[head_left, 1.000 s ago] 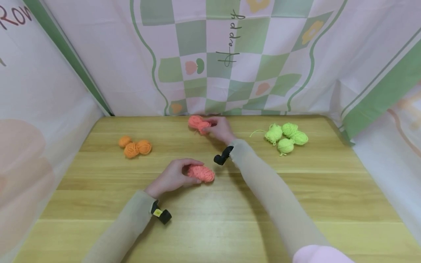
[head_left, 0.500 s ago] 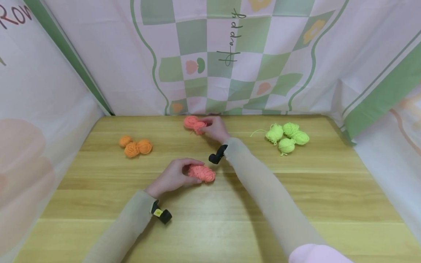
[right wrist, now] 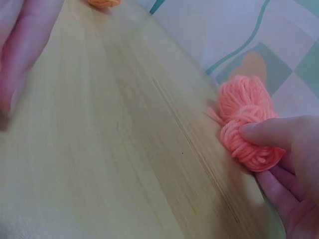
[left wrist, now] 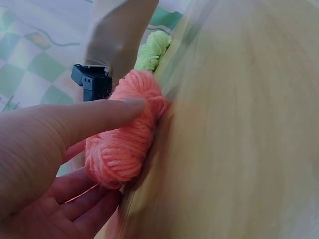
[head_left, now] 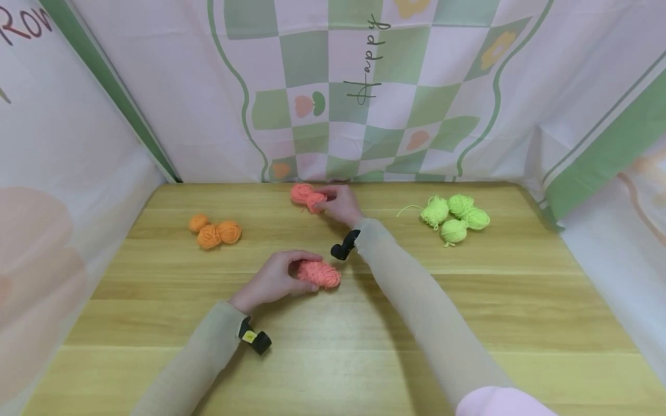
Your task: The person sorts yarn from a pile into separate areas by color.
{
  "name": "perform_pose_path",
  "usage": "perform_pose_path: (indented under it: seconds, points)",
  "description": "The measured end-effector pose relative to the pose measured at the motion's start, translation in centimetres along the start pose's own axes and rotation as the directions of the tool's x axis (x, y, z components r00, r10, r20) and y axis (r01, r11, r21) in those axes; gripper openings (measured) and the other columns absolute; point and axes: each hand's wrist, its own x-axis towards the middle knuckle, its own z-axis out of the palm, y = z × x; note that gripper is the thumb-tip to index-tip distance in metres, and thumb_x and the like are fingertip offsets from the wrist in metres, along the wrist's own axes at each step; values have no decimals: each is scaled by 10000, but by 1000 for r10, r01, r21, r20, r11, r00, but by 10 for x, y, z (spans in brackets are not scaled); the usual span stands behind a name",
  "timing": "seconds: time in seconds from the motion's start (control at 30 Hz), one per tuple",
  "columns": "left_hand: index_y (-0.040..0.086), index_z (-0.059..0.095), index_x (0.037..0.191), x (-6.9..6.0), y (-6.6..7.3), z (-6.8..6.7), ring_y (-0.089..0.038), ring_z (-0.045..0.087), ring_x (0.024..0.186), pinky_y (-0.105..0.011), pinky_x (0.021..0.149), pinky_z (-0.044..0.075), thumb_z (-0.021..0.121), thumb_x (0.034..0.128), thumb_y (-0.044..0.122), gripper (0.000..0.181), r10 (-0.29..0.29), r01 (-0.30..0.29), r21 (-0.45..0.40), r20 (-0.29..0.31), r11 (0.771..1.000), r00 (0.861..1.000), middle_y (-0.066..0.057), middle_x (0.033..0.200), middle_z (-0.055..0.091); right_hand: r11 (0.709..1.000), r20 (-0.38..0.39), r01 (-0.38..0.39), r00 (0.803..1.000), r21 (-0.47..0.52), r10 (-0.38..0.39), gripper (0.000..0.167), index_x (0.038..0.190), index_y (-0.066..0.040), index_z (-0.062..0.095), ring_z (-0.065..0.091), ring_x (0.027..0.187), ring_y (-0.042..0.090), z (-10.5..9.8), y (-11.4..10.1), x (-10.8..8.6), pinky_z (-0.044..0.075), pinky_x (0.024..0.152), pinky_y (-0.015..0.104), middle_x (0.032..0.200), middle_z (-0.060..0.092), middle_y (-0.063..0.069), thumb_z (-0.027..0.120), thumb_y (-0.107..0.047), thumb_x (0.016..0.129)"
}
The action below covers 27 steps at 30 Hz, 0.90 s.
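In the middle of the wooden table (head_left: 322, 358), my left hand (head_left: 273, 278) grips an elongated bundle of coral pink yarn (head_left: 321, 274) between thumb and fingers. The left wrist view shows the thumb lying over this yarn (left wrist: 129, 134), with fingertips under its near end. Farther back, by the table's rear edge, my right hand (head_left: 340, 203) pinches a ball of coral yarn (head_left: 315, 201). Another coral ball (head_left: 300, 193) touches it on the left. In the right wrist view the thumb presses on the nearer coral ball (right wrist: 251, 144), and a loose strand end sticks out.
Several orange yarn balls (head_left: 209, 236) sit together at the left. At the right lie several lime green yarn balls (head_left: 454, 230), one with a loose strand trailing left. A printed checkered curtain (head_left: 343, 115) hangs right behind the table's back edge.
Over the first half second my right hand shifted slightly left with the coral balls; since then it has stayed put. The left hand and its yarn have stayed still.
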Motion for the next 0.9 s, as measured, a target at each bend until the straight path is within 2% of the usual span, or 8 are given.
perform_pose_path:
  seconds: [0.33,0.53,0.67,0.9]
  points:
    - [94,693,1298,0,0,0,-145,589,1148,-373,1020,462,911,768,115,574,9,-9,-1,-14,1000,1000,23,1247,677,1000,6,-4,1000,9,4,393,1210,-58,740,657,952,197,0,4,0,539,838,304,1088,734,75,850,-84,834]
    - [109,697,1296,0,1,0,-144,585,1147,-380,1020,456,904,778,131,558,-12,12,-5,-29,1000,1000,41,1247,675,1000,10,-1,1000,18,1,395,1213,-55,736,665,957,199,-1,5,-1,545,842,306,1089,733,80,849,-78,835]
    - [112,697,1295,-1,1,-3,-153,596,1130,-388,996,479,900,781,123,553,-22,21,-15,-47,1000,999,35,1250,674,1000,11,-2,1000,20,2,396,1213,-56,737,668,962,201,-1,6,-1,545,846,310,1091,734,80,851,-85,835]
    - [110,693,1293,4,1,-11,-186,621,1095,-389,957,517,884,792,92,537,-4,2,-26,-100,1000,995,-1,1266,671,999,9,-10,1000,34,10,403,1200,-52,741,679,952,210,0,5,-1,548,848,308,1080,741,87,860,-74,816]
